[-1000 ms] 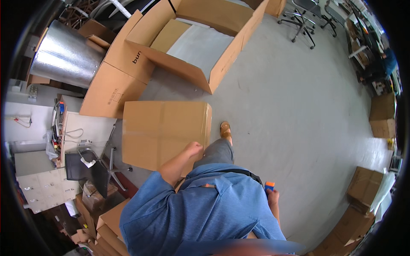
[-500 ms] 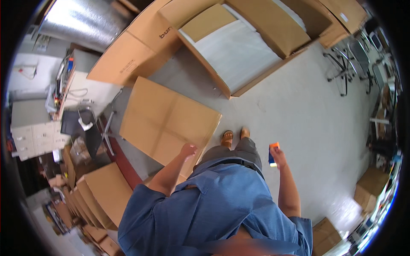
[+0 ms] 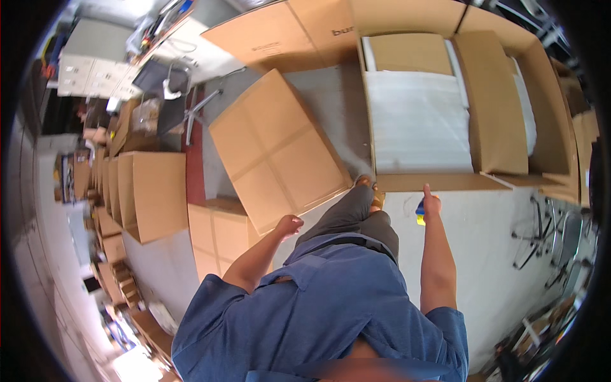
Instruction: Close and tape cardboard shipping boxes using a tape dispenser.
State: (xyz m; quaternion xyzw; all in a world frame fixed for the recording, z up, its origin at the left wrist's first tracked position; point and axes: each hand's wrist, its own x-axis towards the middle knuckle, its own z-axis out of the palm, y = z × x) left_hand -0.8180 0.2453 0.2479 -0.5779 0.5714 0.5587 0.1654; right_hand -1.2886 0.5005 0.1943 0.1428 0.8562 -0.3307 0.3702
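Note:
My left hand [image 3: 291, 225] hangs with its fingers curled, and nothing shows in it. It is close to the near edge of a large closed cardboard carton [image 3: 273, 137], apparently without touching it. Out to the right, my right hand [image 3: 432, 203] grips a small dark blue and yellow block-like item [image 3: 421, 212], mostly covered by the fingers, so its kind is unclear. Just beyond that hand is the near wall of a big open cardboard box [image 3: 439, 183]. Inside the box lie white foam-like sheets [image 3: 417, 121] and a brown cardboard panel [image 3: 499, 105].
A smaller carton [image 3: 219, 232] stands left of the closed one. Several upright cardboard boxes [image 3: 159, 194] are lined up at the left. An office chair [image 3: 167, 89] is by the white desk at the far left; another chair [image 3: 563, 239] stands at the right.
My body has turned right and moved nearer the open box, which now lies straight beyond my right hand. The right hand still grips the small item; the left fingers remain curled.

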